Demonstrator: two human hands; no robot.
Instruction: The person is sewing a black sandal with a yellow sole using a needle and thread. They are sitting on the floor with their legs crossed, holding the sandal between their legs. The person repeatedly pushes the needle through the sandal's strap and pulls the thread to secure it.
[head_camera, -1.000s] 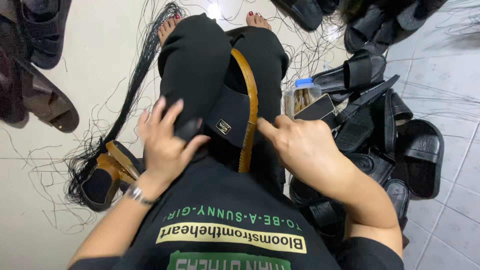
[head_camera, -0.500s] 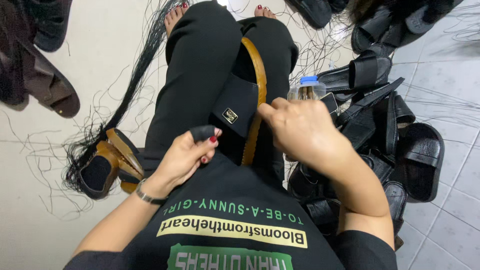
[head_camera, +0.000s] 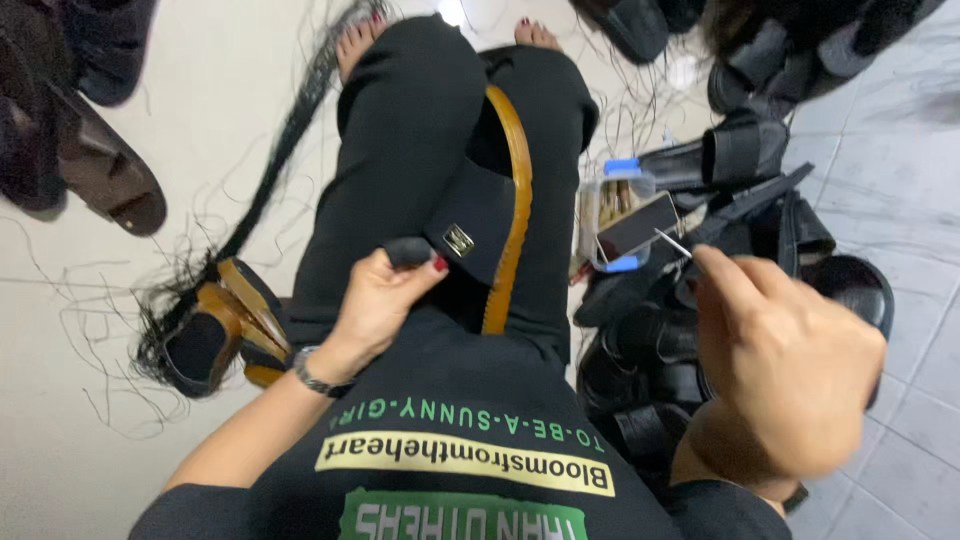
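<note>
A sandal (head_camera: 505, 215) with a tan sole edge and a wide black strap bearing a small metal buckle lies in my lap on black trousers. My left hand (head_camera: 385, 300) pinches the near end of the black strap between thumb and fingers. My right hand (head_camera: 785, 365) is raised off to the right, fingers closed on a thin metal needle (head_camera: 672, 243) whose tip points up and left. Any thread on the needle is too fine to make out.
A heap of black sandals (head_camera: 740, 160) fills the tiled floor at right, with a small clear box with a blue lid (head_camera: 612, 205) among them. A tan sandal (head_camera: 215, 335) and a tangle of black threads (head_camera: 280, 150) lie at left. Brown sandals (head_camera: 95, 175) sit far left.
My right hand has pulled away from the strap out to the right with the needle. My left hand has slid from the thigh onto the strap's end.
</note>
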